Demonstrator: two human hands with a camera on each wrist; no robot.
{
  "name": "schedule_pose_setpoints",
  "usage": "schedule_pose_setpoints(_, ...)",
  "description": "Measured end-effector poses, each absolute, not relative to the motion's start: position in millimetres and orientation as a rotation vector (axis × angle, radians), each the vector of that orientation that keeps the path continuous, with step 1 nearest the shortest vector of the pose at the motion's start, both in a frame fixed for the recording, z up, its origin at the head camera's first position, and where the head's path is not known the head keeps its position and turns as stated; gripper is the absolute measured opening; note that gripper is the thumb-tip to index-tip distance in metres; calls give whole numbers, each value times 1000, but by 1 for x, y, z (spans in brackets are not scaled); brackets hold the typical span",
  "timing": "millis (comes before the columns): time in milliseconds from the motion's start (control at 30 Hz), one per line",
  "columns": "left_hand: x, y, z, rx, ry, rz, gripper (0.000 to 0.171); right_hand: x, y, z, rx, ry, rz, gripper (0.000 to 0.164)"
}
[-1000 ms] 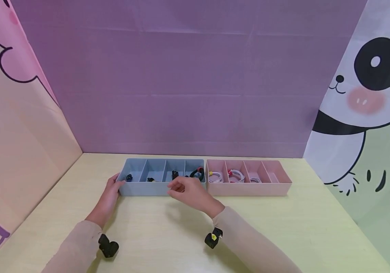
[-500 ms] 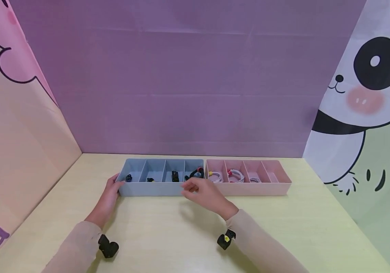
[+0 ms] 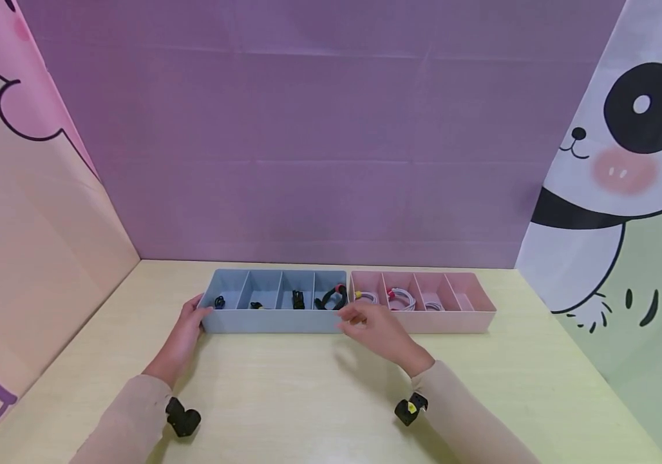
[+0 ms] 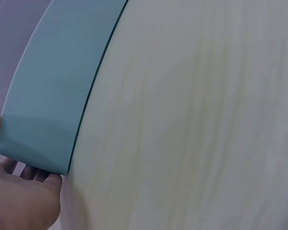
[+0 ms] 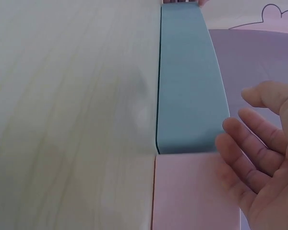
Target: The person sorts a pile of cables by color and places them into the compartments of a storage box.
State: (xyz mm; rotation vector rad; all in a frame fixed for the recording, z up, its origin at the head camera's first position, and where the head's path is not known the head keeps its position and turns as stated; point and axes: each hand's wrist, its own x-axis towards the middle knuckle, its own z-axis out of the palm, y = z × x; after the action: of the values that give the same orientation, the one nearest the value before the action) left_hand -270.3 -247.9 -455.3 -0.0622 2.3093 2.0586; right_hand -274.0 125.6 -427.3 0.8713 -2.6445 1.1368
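Note:
A blue compartment box (image 3: 273, 322) stands on the table with dark coiled cables in its compartments. My left hand (image 3: 183, 332) grips its left end, the thumb near the front rim and the fingers against the end wall, as the left wrist view shows. Beside it is a pink compartment box (image 3: 453, 322) with white coiled cables. In front of where the boxes meet hovers my right hand (image 3: 380, 334), holding nothing. The right wrist view shows its fingers (image 5: 252, 158) loosely bent and spread, overlapping the pink box. The nearest black cable (image 3: 331, 296) has a red tie.
The pale wooden table (image 3: 284, 399) runs back to a purple wall (image 3: 331, 142). A peach side panel (image 3: 35, 258) rises on the left, and a panda-print panel (image 3: 626, 258) on the right. Each wrist wears a small black camera (image 3: 411, 409).
My right hand has moved to the right, from before the blue box's third compartment to the start of the pink box. The left hand and both boxes stay in place.

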Motion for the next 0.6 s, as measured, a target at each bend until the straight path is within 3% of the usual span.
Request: schedule_pose_setpoints(600,-268,-248,-452,-67,2315,2052,65,-265,175,-430,749,-2639,1105,21)
